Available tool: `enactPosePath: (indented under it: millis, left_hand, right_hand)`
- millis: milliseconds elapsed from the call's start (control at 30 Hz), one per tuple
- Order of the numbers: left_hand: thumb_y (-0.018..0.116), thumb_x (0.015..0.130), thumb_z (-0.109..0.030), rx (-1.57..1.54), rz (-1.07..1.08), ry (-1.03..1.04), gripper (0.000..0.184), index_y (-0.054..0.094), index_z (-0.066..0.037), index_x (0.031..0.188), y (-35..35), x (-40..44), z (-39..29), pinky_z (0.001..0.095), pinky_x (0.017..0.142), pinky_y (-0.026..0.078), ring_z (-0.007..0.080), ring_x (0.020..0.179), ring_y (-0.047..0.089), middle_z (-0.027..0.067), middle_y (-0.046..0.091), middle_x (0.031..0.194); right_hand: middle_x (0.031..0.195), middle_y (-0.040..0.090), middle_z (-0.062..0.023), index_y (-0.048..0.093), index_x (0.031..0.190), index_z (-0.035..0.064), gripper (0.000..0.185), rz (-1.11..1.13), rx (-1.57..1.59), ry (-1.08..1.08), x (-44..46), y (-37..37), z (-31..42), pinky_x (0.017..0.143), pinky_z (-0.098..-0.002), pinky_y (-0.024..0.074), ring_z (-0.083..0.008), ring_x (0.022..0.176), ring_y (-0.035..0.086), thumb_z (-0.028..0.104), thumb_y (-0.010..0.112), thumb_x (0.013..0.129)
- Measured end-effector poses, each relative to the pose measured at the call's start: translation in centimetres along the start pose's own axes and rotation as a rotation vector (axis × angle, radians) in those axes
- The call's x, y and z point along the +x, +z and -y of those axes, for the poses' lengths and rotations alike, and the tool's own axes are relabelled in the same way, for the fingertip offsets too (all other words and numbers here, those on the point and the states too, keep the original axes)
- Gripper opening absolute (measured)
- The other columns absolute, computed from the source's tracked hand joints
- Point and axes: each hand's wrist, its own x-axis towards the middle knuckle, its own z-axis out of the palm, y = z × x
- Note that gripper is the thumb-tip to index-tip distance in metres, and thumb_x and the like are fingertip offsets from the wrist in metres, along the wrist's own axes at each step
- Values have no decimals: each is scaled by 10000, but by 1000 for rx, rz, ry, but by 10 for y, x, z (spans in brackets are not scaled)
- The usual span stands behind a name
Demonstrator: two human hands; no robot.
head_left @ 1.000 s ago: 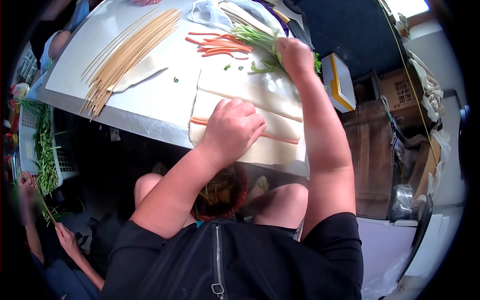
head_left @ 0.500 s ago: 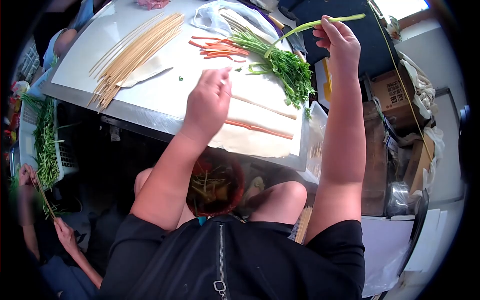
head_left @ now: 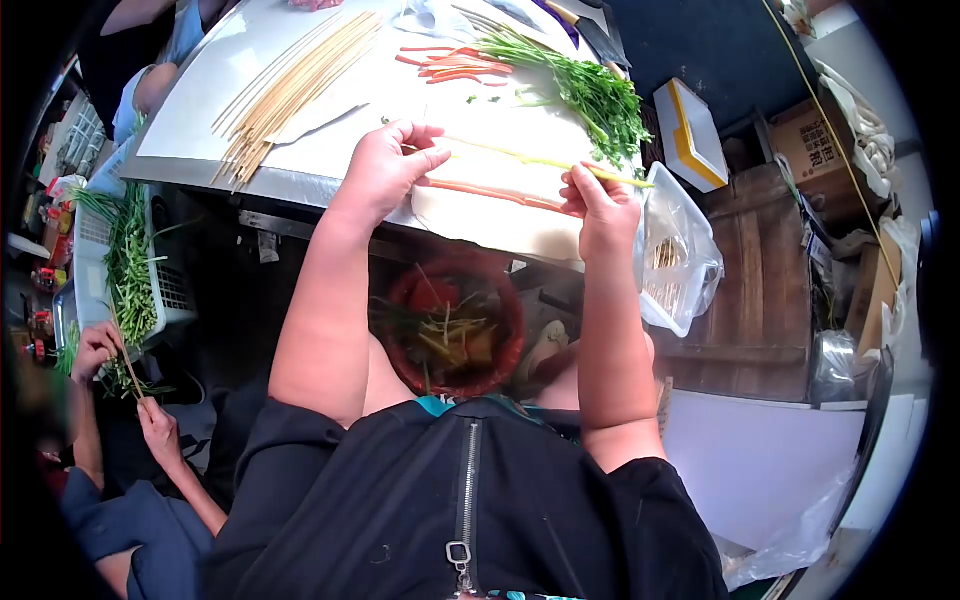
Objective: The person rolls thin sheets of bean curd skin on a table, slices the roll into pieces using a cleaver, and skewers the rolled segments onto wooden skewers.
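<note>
A thin green celery stalk (head_left: 520, 155) stretches between my two hands over the front of the white table. My left hand (head_left: 392, 165) pinches its left end, and my right hand (head_left: 603, 208) pinches it close to the right end, whose tip sticks out. Just below lies a pale flat sheet (head_left: 490, 220), like dough or tofu skin, with an orange-red carrot-like strip (head_left: 500, 193) across it. Behind my hands are more of these strips (head_left: 455, 66) and a leafy celery bunch (head_left: 605, 105).
Long thin sticks (head_left: 300, 90) and a knife (head_left: 330, 122) lie on the table (head_left: 190, 145). A clear plastic bin (head_left: 680, 265) stands right; a red basin (head_left: 510, 310) sits below. At left, another person's hands (head_left: 155, 425) hold a thin stick near a crate (head_left: 170, 285) of greens.
My right hand has come down from the upper right with the celery stalk. My left hand now holds the stalk's other end, so it spans both hands above the sheet.
</note>
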Motion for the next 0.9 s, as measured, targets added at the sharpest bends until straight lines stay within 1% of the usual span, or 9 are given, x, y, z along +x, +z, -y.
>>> enactPosePath:
  millis: [100, 233, 300, 333, 400, 433, 533, 667, 900]
  left_hand:
    - [718, 885, -118, 216, 23, -114, 234, 673, 20, 1069, -4, -3, -2, 215, 613, 488, 74, 676, 573, 20, 661, 826]
    - [700, 892, -103, 316, -23, -146, 192, 682, 14, 1042, -14, -2, 4, 228, 605, 488, 68, 668, 572, 25, 665, 825]
    - [688, 884, -94, 604, -226, 35, 171, 686, -7, 1032, -14, 0, 7, 268, 631, 501, 136, 679, 602, 56, 671, 834]
    - [688, 884, -94, 604, -225, 34, 171, 686, -7, 1032, -11, 0, 10, 268, 631, 501, 136, 679, 602, 56, 671, 834]
    - [688, 869, -97, 845, -333, 630, 176, 694, -39, 1036, 4, -2, 17, 319, 674, 513, 245, 717, 621, 98, 657, 871]
    - [701, 829, -138, 792, -224, 552, 177, 709, -55, 985, 17, -11, 8, 405, 800, 508, 303, 882, 623, 98, 650, 901]
    - [720, 811, -154, 989, -80, 640, 159, 715, -82, 953, 33, -18, 10, 395, 849, 482, 272, 943, 607, 71, 644, 892]
    - [721, 782, -152, 1158, -31, 657, 102, 732, -110, 875, 34, -11, 18, 387, 821, 459, 244, 902, 598, 30, 630, 841]
    - [690, 808, -155, 1157, 5, 645, 59, 715, -110, 836, 37, -11, 15, 390, 838, 442, 254, 893, 596, 30, 625, 824]
  right_hand:
    - [851, 697, -125, 658, 1039, -46, 195, 11, -18, 17, -8, -11, -1, 542, -248, 534, -146, 664, 657, 85, 683, 896]
    - [828, 690, -107, 663, 1001, -61, 173, 4, -52, 85, -8, -17, -4, 531, -239, 527, -130, 644, 636, 77, 667, 898]
    - [823, 689, -105, 663, 992, -64, 170, 13, -60, 109, -8, -18, -5, 527, -236, 524, -125, 641, 632, 77, 666, 897]
    - [818, 688, -105, 662, 990, -66, 171, 17, -48, 111, -9, -17, -4, 525, -235, 522, -123, 639, 630, 78, 666, 897]
    - [813, 687, -104, 662, 988, -67, 173, 15, -35, 116, -12, -16, -2, 523, -233, 520, -120, 637, 628, 78, 666, 896]
    - [813, 687, -105, 662, 993, -68, 178, 13, -43, 119, -13, -14, 0, 522, -232, 520, -121, 637, 628, 81, 666, 896]
    - [812, 686, -109, 661, 976, -63, 177, 12, -56, 131, -16, -14, 2, 518, -232, 518, -122, 631, 626, 96, 666, 900]
    - [806, 679, -121, 635, 919, -36, 184, -5, 13, 199, -12, -27, 2, 505, -237, 513, -127, 614, 618, 145, 668, 914]
    - [749, 622, -73, 533, 1131, 18, 224, -140, 210, 264, -8, -68, -2, 410, -206, 435, -101, 528, 568, 133, 605, 953]
